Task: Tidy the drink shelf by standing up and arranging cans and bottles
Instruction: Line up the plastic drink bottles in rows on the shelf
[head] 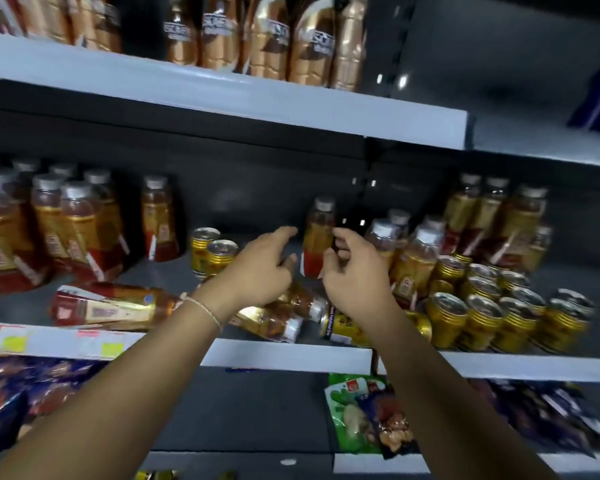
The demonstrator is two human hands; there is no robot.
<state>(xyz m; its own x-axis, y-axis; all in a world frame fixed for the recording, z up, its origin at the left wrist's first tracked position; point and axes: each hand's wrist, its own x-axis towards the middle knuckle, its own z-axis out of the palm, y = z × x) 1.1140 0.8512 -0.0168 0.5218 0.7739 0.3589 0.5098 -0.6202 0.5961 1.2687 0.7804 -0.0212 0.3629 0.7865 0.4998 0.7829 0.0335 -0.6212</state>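
Observation:
An upright amber bottle (317,233) with a white cap stands alone mid-shelf. My left hand (262,268) hovers just left of it, fingers relaxed and apart, holding nothing. My right hand (352,275) is at the bottle's right side with loosely curled fingers close against it; no firm grip shows. Below my hands, fallen bottles lie on their sides: a large one (111,306) at the left and two (274,322) near my wrists. A yellow can (342,329) lies under my right wrist. Two upright gold cans (212,252) stand left of my hand.
Upright bottles fill the shelf's left (66,230), one (158,220) stands apart, and more (492,216) crowd the right. Several gold cans (482,317) stand at the front right. The white shelf edge (284,356) runs below. Copper bottles (291,39) line the shelf above, snack packets (364,417) lie beneath.

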